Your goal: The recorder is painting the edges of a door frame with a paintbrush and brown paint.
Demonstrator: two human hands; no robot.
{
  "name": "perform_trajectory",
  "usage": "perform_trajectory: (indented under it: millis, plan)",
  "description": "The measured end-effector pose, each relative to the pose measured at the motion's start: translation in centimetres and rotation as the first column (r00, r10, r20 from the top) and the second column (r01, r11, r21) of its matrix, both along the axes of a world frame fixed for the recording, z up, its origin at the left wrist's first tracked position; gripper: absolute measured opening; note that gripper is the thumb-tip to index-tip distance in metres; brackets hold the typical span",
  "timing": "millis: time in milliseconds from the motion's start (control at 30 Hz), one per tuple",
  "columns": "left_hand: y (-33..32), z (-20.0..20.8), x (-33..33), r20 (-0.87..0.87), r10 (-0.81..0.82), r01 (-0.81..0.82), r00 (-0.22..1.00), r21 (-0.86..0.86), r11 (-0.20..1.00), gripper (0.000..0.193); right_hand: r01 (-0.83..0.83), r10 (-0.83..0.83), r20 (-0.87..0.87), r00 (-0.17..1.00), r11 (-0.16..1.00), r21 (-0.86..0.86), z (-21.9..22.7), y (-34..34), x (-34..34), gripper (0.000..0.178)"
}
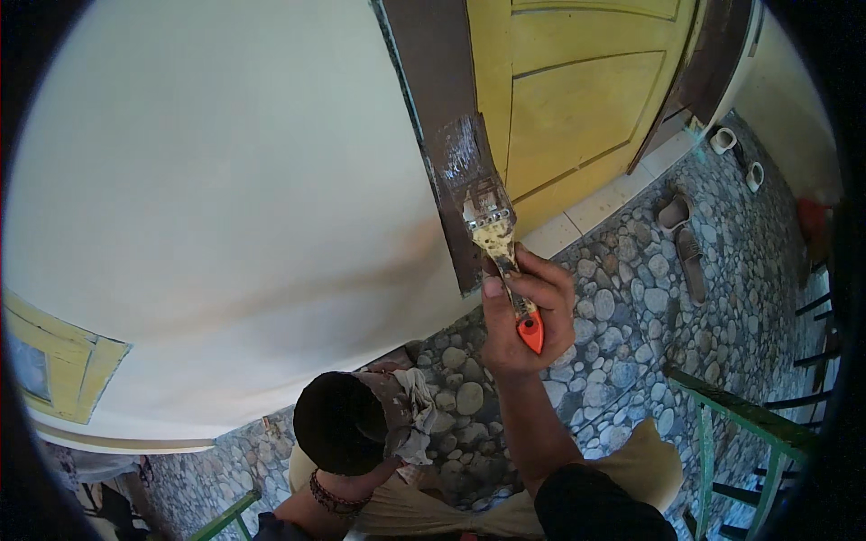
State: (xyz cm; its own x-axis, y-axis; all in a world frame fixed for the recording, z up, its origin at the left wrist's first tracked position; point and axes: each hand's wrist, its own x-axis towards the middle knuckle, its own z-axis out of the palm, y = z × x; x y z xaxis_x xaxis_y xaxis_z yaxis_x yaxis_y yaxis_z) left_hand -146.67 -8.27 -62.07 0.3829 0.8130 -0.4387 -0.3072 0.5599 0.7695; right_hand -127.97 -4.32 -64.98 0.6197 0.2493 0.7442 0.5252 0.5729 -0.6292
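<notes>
My right hand is closed round the handle of a flat paintbrush, its cream paint worn and stained, with a red handle end. The bristles press on the brown door frame, where a shiny wet paint patch shows just above them. Lower left, my left hand grips a round paint can tilted with its dark mouth in view; how much paint is inside I cannot tell. A crumpled whitish rag hangs against the can's right side.
White wall borders the frame on the left; a yellow panelled door is on its right. Brown sandals and pale shoes lie on the pebbled floor. A green metal rail stands lower right, a yellow window frame far left.
</notes>
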Motion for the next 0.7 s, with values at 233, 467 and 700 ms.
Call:
perform_trajectory:
  millis: [233, 467, 700]
  plan:
    - [0.0, -1.7, -0.6, 0.234, 0.194, -0.121, 0.953, -0.296, 0.948, 0.038, 0.005, -0.004, 0.014, 1.0, 1.0, -0.018, -0.6, -0.2, 0.3, 0.018]
    - [-0.1, -2.0, -0.9, -0.107, 0.061, -0.061, 0.992, 0.006, 0.998, 0.032, -0.012, 0.012, -0.037, 0.999, 1.0, 0.0, -1.4, 0.0, 0.1, 0.016]
    - [0.2, -2.6, -0.8, 0.132, 0.052, -0.042, 0.99, -0.079, 0.996, 0.033, 0.02, -0.019, 0.013, 1.0, 0.998, -0.056, -1.6, -0.4, 0.1, 0.016]
